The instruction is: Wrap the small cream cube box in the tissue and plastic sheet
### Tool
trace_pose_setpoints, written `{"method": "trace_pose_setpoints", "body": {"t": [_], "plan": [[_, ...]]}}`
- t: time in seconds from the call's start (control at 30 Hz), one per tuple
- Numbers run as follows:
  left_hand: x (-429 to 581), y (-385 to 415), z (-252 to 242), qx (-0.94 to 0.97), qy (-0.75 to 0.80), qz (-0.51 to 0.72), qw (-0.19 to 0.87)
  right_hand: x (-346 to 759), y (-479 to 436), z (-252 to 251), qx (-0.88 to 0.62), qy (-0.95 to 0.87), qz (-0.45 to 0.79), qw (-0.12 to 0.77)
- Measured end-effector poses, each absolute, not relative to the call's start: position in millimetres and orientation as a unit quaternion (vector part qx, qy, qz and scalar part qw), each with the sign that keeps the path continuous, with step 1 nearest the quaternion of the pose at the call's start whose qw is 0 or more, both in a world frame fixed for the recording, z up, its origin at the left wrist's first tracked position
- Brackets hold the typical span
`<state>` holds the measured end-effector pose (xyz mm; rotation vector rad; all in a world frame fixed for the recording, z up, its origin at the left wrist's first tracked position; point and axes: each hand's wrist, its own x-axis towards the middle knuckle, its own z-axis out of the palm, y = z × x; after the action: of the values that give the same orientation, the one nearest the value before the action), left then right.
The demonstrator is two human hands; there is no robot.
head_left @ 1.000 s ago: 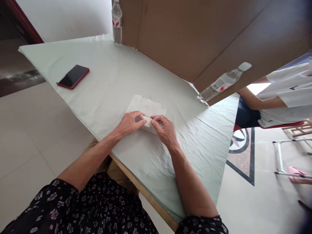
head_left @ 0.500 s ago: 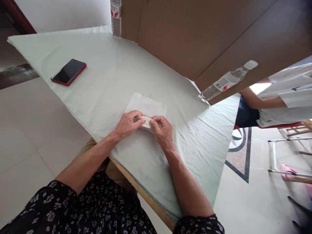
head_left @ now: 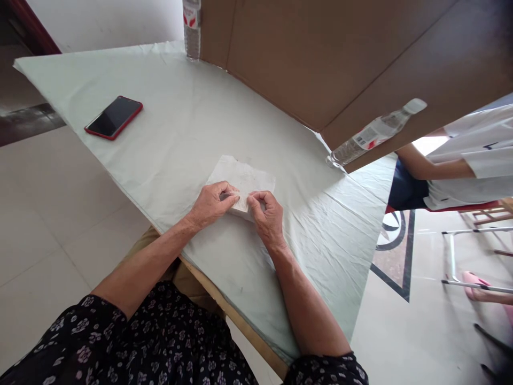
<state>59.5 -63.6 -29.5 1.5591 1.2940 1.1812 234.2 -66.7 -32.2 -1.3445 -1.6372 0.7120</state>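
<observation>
Paper (head_left: 249, 175) over tablecloth (head_left: 172, 133)
Near edge pinched by left hand (head_left: 212, 204) and right hand (head_left: 269, 215) — the two set just apart.

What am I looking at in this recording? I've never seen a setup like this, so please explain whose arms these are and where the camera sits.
There is no machine here: a person works with two bare hands. The view comes from one camera worn on that person's head, looking forward and down, so the arms reach in from the bottom.

The left hand and right hand pinch the near part of a thin white sheet, probably paper. It lies on a table with a pale cloth. Also there are a phone with a red edge and two clear bottles beside a brown panel. At the right, another person sits in a white top.
</observation>
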Motion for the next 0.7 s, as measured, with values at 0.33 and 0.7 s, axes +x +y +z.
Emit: {"method": "trace_pose_setpoints", "body": {"t": [0.33, 0.7], "plan": [[57.4, -61.7, -27.0, 0.604, 0.521, 0.444, 0.409, 240.8, -64.1, -31.1, -0.557, -0.706, 0.158, 0.408], [49.8, -62.1, -26.4, 0.614, 0.527, 0.422, 0.409, 223.0, -88.9, -16.8, -0.432, -0.853, -0.101, 0.277]]}}
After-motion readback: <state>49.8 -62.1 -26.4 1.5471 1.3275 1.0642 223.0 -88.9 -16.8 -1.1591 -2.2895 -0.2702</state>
